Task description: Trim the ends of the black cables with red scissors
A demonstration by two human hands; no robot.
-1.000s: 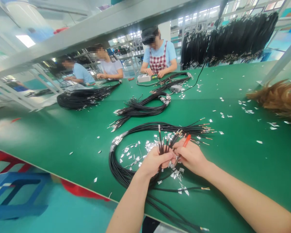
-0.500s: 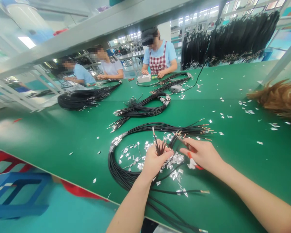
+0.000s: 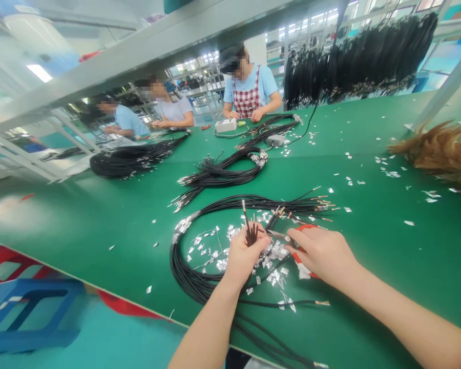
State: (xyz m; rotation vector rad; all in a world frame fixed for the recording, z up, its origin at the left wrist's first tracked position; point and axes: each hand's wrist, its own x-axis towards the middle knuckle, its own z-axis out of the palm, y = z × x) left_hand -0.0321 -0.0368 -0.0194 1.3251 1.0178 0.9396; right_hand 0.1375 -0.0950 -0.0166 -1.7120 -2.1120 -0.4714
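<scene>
My left hand [image 3: 240,253] is closed around several black cable ends [image 3: 252,233], which point upward from the fist; one stands taller, with a pale tip. Red-handled scissors [image 3: 305,228] are gripped in my right hand [image 3: 325,251], and their blades reach left to beside the held cable ends. Whether the blades touch a cable I cannot tell. The held cables belong to a looped black cable bundle [image 3: 180,271], bound with silvery wrapping [image 3: 184,224] at its left. Its other ends, with bare coppery tips, fan out behind my right hand. Foil scraps [image 3: 276,251] lie beneath my hands.
On the green table [image 3: 130,215] lie another cable coil [image 3: 238,177] and a thick cable bundle [image 3: 134,156]. Brown fibres [image 3: 441,154] rest at the right. A co-worker in a checked apron [image 3: 247,100] works across the table. A blue stool [image 3: 30,312] stands at the lower left.
My right hand and the scissors have swung slightly, and the blades now lie nearly level, pointing at the cables in my left hand. Earlier they pointed up toward other cable ends.
</scene>
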